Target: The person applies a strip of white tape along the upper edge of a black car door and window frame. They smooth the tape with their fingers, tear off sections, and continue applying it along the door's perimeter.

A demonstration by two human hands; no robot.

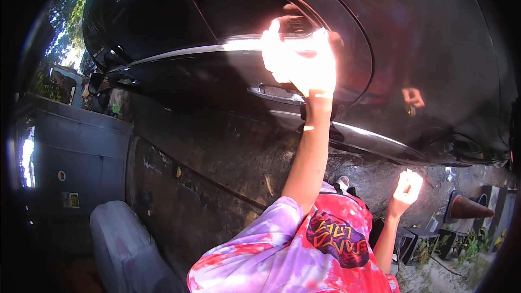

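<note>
My left hand (301, 62) reaches up to the side of a glossy black car (434, 59), at the rear corner of its side window (239, 5). Strong sunlight washes the hand out to white. Its fingers and thumb look curled around something I cannot make out, against the window trim (179, 52). Below it, a door handle (277, 93) catches the light. My right hand (408, 187) is raised at the lower right, apart from the car, its fingers curled in. A small yellowish spot shows beside its reflection in the paint, but what it holds is too bright to name.
An orange-brown traffic cone (471, 206) lies tipped on the right, near dark blocks (418, 244) and plants (475, 249). A grey covered object (125, 244) stands at lower left, before a grey metal gate (81, 146). The concrete floor (217, 146) is stained.
</note>
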